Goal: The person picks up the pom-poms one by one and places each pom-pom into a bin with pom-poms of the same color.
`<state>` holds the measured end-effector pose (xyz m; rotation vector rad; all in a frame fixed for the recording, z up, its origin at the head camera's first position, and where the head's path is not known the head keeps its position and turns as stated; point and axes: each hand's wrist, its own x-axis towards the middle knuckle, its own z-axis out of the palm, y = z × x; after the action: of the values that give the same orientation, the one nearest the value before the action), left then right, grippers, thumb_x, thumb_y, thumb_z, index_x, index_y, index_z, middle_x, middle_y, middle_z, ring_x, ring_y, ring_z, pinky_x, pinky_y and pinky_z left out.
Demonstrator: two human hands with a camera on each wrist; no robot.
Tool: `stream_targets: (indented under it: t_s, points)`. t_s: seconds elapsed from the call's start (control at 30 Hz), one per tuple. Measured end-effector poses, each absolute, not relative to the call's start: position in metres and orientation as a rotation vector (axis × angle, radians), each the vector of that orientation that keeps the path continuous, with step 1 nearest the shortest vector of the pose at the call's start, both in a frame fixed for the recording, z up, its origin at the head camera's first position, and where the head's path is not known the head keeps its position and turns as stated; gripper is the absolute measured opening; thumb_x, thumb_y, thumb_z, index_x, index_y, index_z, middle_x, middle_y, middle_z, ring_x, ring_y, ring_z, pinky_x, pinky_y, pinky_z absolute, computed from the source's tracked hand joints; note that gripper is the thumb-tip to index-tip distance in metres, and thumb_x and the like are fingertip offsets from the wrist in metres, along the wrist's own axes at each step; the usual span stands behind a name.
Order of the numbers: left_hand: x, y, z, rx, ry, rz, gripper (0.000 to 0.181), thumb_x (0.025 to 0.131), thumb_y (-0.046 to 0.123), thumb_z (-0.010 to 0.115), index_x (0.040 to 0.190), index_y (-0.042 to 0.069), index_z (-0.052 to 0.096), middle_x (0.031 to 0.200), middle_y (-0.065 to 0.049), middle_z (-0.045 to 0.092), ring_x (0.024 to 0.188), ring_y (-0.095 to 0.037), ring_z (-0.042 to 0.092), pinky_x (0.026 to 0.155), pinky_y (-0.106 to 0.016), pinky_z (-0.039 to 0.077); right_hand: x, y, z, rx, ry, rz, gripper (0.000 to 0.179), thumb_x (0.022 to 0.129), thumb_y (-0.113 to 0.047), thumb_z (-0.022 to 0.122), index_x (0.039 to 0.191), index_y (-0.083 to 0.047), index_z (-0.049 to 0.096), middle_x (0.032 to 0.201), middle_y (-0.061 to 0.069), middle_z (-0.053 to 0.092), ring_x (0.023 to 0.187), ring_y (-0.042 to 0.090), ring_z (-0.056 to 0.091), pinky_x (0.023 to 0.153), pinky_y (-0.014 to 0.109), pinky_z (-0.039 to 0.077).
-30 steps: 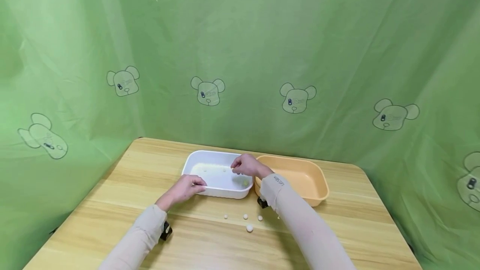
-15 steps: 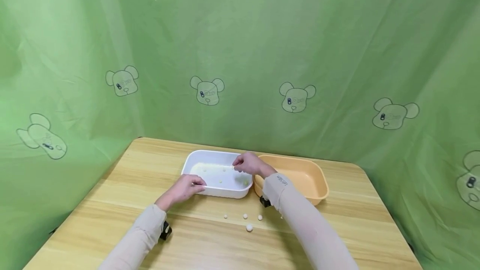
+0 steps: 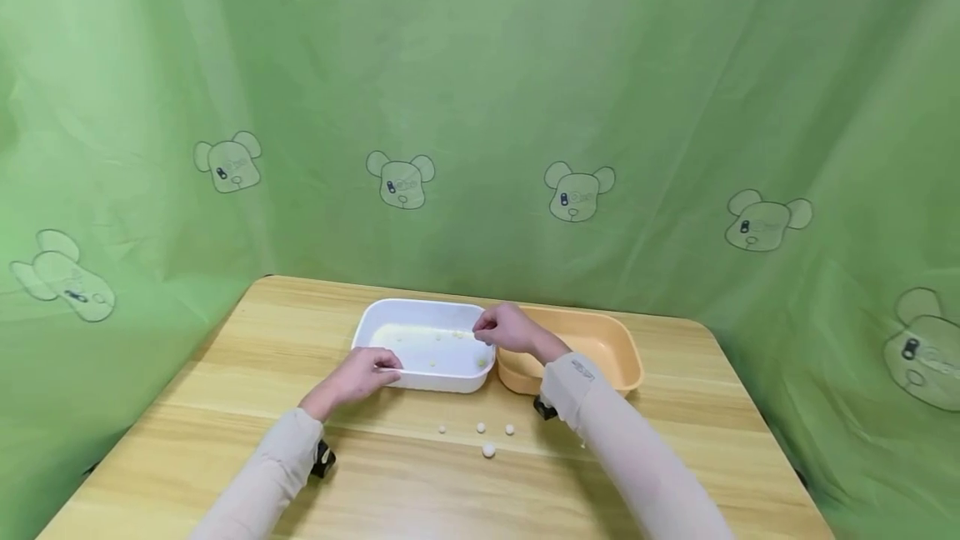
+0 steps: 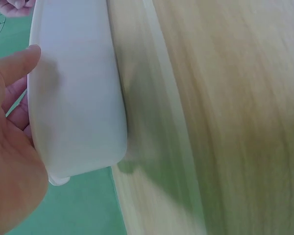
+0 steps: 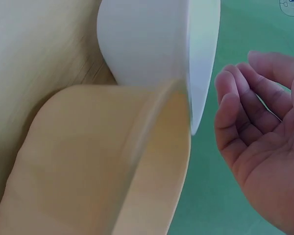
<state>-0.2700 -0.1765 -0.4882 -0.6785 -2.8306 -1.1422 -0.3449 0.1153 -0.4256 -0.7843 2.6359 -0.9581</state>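
White plastic basin (image 3: 442,382) on the wooden table (image 3: 405,482), orange basin (image 3: 630,357) just beside it on the right, rims close. Left hand (image 3: 367,372) grips the white basin's near rim: thumb on the outer wall, fingers curled over to the inside. Right hand (image 3: 508,327) above the white basin's right end, near the orange one; fingers loosely bent, thumb a little apart, nothing seen in its grasp. Small yellow bits (image 3: 457,335) scattered over the white basin's floor. In front, four white balls (image 3: 489,450), one larger, on the table. Green sheet (image 3: 480,90) with bear-head prints behind.
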Motion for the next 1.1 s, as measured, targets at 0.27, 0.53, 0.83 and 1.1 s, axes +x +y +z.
stream_targets:
  t_s: [0.27, 0.53, 0.83, 1.1]
  points:
    - [-0.269, -0.173, -0.486, -0.692, -2.837, -1.129, 0.006, 0.087, 0.019, 0.067, 0.084, 0.014, 0.068, 0.085, 0.009, 0.065, 0.084, -0.012, 0.059, 0.082, -0.038, 0.048, -0.333, 0.147, -0.425, -0.876, 2.68, -0.962, 0.011, 0.091, -0.011, 0.061, 0.093, -0.005, 0.07, 0.082, -0.002, 0.065, 0.075, 0.012, 0.057, 0.068, 0.028, 0.05]
    - [-0.264, -0.164, -0.478, -0.725, -2.811, -1.145, 0.019, 0.085, 0.015, 0.068, 0.103, 0.007, 0.068, 0.097, 0.002, 0.065, 0.095, -0.02, 0.06, 0.087, -0.042, 0.048, -0.317, 0.192, -0.425, -0.825, 2.783, -0.932, 0.016, 0.09, -0.013, 0.061, 0.098, -0.001, 0.069, 0.088, -0.001, 0.067, 0.083, 0.013, 0.06, 0.077, 0.033, 0.05]
    - [-0.25, -0.145, -0.463, -0.946, -2.654, -1.168, 0.016, 0.085, 0.012, 0.068, 0.099, 0.005, 0.069, 0.092, -0.001, 0.067, 0.086, -0.015, 0.061, 0.077, -0.035, 0.051, -0.299, 0.249, -0.44, -0.775, 2.833, -0.904, 0.014, 0.091, -0.017, 0.062, 0.092, -0.005, 0.07, 0.084, -0.001, 0.067, 0.074, 0.011, 0.059, 0.067, 0.029, 0.05]
    - [-0.236, -0.126, -0.469, -1.1, -2.781, -1.264, 0.013, 0.086, 0.008, 0.068, 0.097, 0.004, 0.069, 0.089, -0.001, 0.069, 0.08, -0.009, 0.061, 0.073, -0.026, 0.05, -0.288, 0.292, -0.453, -0.797, 2.875, -0.835, 0.011, 0.09, -0.02, 0.066, 0.088, -0.011, 0.07, 0.08, -0.008, 0.065, 0.074, 0.008, 0.057, 0.066, 0.026, 0.048]
